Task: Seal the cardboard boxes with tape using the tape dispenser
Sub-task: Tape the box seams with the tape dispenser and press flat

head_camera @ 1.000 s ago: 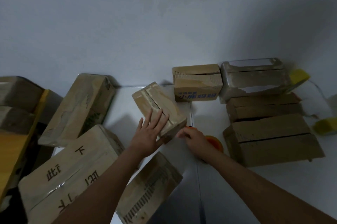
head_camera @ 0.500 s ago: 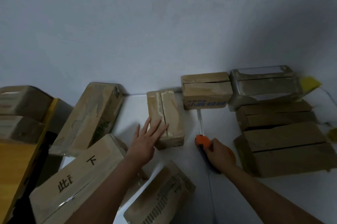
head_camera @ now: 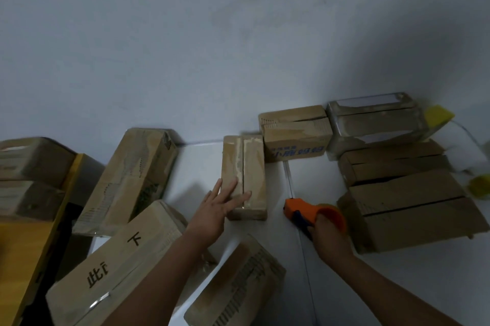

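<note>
A person's left hand point(head_camera: 221, 202) lies flat, fingers spread wide, on the near end of a small cardboard box point(head_camera: 245, 175) standing on a white bench point(head_camera: 201, 166), its top seam running away from the camera. The right hand point(head_camera: 327, 236) has its grip closed around the blue handle of an orange tape dispenser point(head_camera: 307, 210), which sits just right of that box, nose pointing toward the wall point(head_camera: 185, 47). A box with blue lettering point(head_camera: 295, 136) touches the small box's far right corner. More boxes are stacked at right point(head_camera: 408, 209), and larger cartons point(head_camera: 116, 259) crowd the left and foreground. A yellow sponge point(head_camera: 437, 114) shows at far right.
</note>
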